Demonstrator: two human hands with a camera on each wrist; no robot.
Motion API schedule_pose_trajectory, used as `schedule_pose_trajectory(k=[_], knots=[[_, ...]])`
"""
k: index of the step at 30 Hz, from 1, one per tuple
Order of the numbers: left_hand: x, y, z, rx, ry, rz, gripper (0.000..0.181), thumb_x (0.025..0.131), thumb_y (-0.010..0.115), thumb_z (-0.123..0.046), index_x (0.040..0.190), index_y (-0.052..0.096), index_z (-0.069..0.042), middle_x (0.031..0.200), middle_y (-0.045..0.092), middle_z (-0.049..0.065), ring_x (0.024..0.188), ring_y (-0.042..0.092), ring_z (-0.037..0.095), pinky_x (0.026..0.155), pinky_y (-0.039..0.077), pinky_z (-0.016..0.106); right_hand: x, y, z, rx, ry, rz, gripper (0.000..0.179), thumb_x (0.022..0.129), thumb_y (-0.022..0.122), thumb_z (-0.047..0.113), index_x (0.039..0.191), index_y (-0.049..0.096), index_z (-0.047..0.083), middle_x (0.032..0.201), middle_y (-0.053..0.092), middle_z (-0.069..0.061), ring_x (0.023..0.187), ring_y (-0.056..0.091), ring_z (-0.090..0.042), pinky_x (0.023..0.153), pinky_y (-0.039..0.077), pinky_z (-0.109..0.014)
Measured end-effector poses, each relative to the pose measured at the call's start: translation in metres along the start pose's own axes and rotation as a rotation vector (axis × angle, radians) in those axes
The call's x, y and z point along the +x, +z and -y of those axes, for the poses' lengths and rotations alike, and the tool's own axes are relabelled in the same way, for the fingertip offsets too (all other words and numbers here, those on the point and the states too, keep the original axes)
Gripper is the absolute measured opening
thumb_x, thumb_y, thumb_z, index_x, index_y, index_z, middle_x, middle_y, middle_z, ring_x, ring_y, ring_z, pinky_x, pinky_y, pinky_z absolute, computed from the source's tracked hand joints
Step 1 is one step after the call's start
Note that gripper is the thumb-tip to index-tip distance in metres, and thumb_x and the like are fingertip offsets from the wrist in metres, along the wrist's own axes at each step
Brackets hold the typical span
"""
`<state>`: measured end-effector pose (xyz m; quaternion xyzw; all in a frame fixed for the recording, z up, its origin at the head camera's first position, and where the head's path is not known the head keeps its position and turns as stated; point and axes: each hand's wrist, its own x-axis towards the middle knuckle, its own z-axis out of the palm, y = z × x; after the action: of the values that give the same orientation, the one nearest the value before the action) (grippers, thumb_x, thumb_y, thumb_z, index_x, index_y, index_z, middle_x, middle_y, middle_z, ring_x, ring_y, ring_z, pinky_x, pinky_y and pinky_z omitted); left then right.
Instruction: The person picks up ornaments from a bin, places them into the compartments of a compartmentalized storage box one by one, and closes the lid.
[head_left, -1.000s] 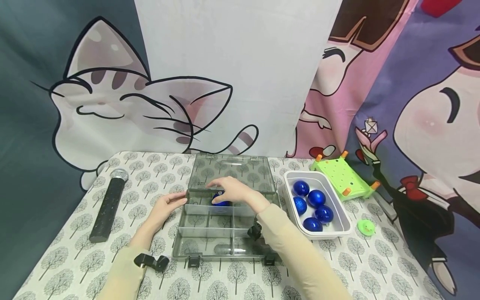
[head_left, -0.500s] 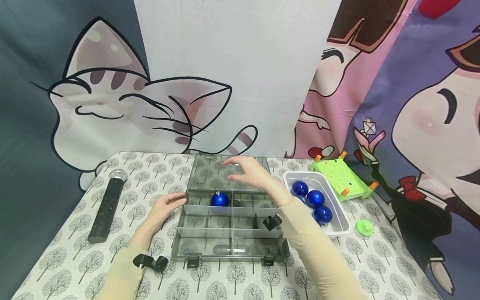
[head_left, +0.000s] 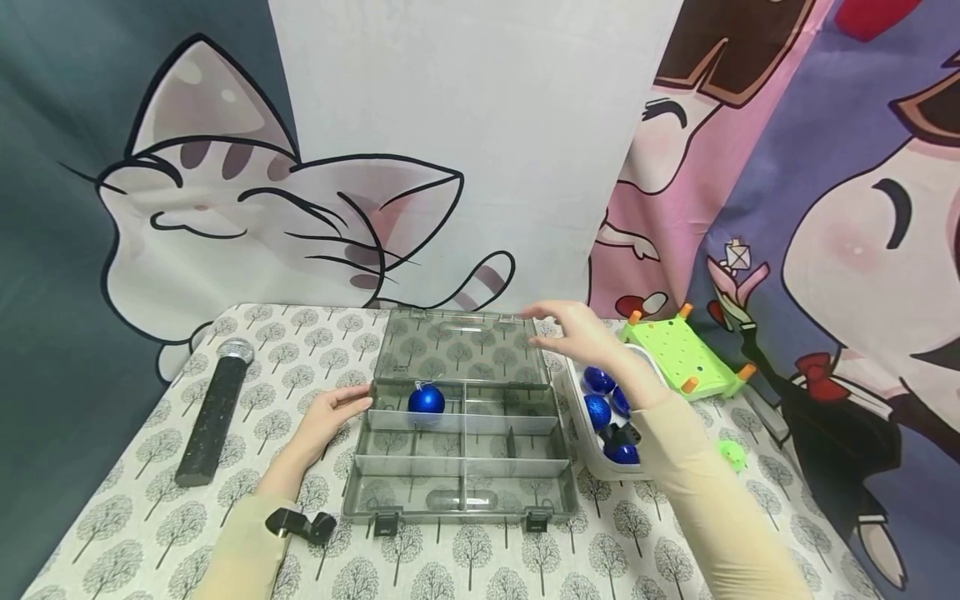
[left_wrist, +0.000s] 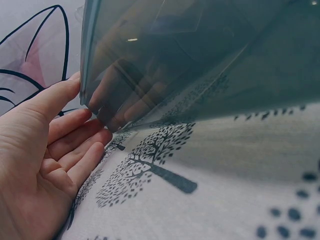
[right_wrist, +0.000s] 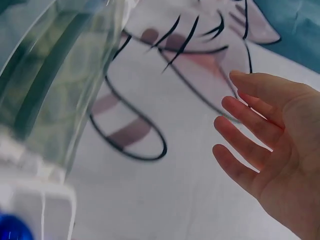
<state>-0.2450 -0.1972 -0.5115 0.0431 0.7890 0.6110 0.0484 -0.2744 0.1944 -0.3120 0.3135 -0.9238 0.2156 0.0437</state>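
Observation:
A clear grey compartment box (head_left: 408,479) lies with its lid (head_left: 465,346) folded back on the cloth-covered table. One shiny blue Christmas bauble (head_left: 427,400) sits in its back left compartment. My left hand (head_left: 330,421) touches the box's back left corner; in the left wrist view its thumb and loosely bent fingers (left_wrist: 82,167) rest against the wall. My right hand (head_left: 581,333) is in the air between the lid and a white bin (head_left: 592,467), fingers spread and holding nothing. Several blue baubles (head_left: 597,412) lie in that bin, partly hidden by my right arm.
A black microphone (head_left: 213,417) lies at the left. Beyond the bin stands a green pegboard-like toy (head_left: 686,354) with orange legs. A small green duck (head_left: 732,454) sits to the bin's right, partly behind my sleeve. A printed curtain hangs behind the table.
My right hand has let go of the bauble, risen from the box and moved right toward the bin. The bauble has rolled slightly left in its compartment. My left hand stays put.

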Motion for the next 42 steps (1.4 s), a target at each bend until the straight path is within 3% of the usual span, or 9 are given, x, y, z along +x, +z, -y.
schedule_pose_trajectory(k=[11, 20, 34, 42], knots=[[0.0, 0.001, 0.002, -0.014, 0.005, -0.001, 0.052, 0.094, 0.065, -0.025, 0.135, 0.054, 0.005, 0.136, 0.057, 0.023, 0.1, 0.052, -0.018, 0.094, 0.038, 0.006, -0.033, -0.007, -0.069, 0.067, 0.153, -0.022, 0.032, 0.085, 0.073, 0.007, 0.115, 0.066, -0.001, 0.114, 0.069, -0.02, 0.105, 0.065, -0.037, 0.091, 0.053, -0.052], [0.0, -0.001, 0.003, -0.004, 0.004, 0.001, 0.052, 0.095, 0.065, -0.027, 0.136, 0.053, 0.004, 0.136, 0.057, 0.022, 0.099, 0.052, -0.019, 0.093, 0.037, 0.005, -0.048, -0.001, -0.106, 0.041, 0.183, 0.047, 0.03, 0.084, 0.072, 0.004, 0.111, 0.064, -0.007, 0.11, 0.068, -0.027, 0.102, 0.065, -0.043, 0.087, 0.054, -0.054], [0.002, 0.0, 0.003, -0.008, 0.007, 0.002, 0.053, 0.095, 0.065, -0.026, 0.135, 0.053, 0.005, 0.137, 0.056, 0.023, 0.099, 0.051, -0.018, 0.093, 0.037, 0.005, -0.06, 0.006, -0.137, 0.031, 0.249, 0.138, 0.04, 0.081, 0.076, 0.01, 0.112, 0.063, -0.013, 0.108, 0.067, -0.03, 0.099, 0.065, -0.044, 0.089, 0.053, -0.054], [0.001, 0.0, 0.002, -0.006, 0.005, 0.001, 0.053, 0.094, 0.065, -0.027, 0.135, 0.053, 0.004, 0.137, 0.056, 0.022, 0.1, 0.051, -0.018, 0.094, 0.037, 0.006, -0.062, 0.011, -0.139, 0.003, 0.299, 0.194, 0.043, 0.08, 0.077, 0.011, 0.114, 0.063, -0.011, 0.11, 0.067, -0.029, 0.103, 0.064, -0.043, 0.092, 0.051, -0.054]])
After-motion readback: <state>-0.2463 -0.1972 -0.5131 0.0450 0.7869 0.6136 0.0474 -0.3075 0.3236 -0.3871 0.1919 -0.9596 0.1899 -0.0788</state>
